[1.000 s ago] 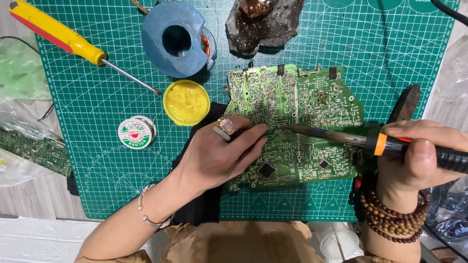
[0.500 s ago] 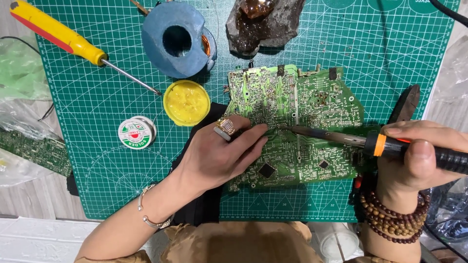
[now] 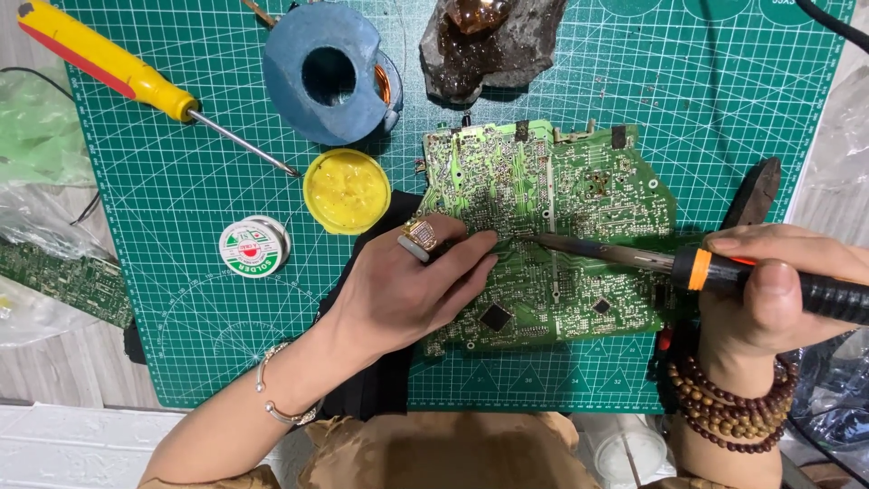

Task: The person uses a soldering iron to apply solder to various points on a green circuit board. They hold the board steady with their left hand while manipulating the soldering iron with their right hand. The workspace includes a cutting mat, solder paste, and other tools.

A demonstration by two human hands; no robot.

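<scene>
Left hand [image 3: 407, 290] comes in from the lower left, forearm angled up toward centre, palm down, fingers stretched flat & held together — grip presses on the left part of the green circuit board [image 3: 579, 199], not wrapped round anything. Ring [image 3: 418, 237] on one finger, thin bracelet [image 3: 276, 398] at the wrist.

Right hand [image 3: 769, 290] enters from the lower right, wrist cocked up, bead bracelets [image 3: 733, 407] stacked on it. Its grip is curled tight round the black handle of a soldering iron [image 3: 670, 263] — thumb on top, just behind the orange collar. Shaft runs left from the grip, tip on the board right beside the left fingertips [image 3: 484, 243].

Board lies flat on the green cutting mat [image 3: 181, 181] on the bench, between the two hands & reaching beyond them.

Just left of the left hand: solder spool [image 3: 253, 246]. Beyond it, a round yellow flux tin [image 3: 347, 190], touching the board's left edge or nearly so — can't tell. Farther out: blue tape roll [image 3: 328, 81], yellow-handled screwdriver [image 3: 118, 68] off to its left, dark rock-like lump [image 3: 493, 45] past the board's far edge.
</scene>
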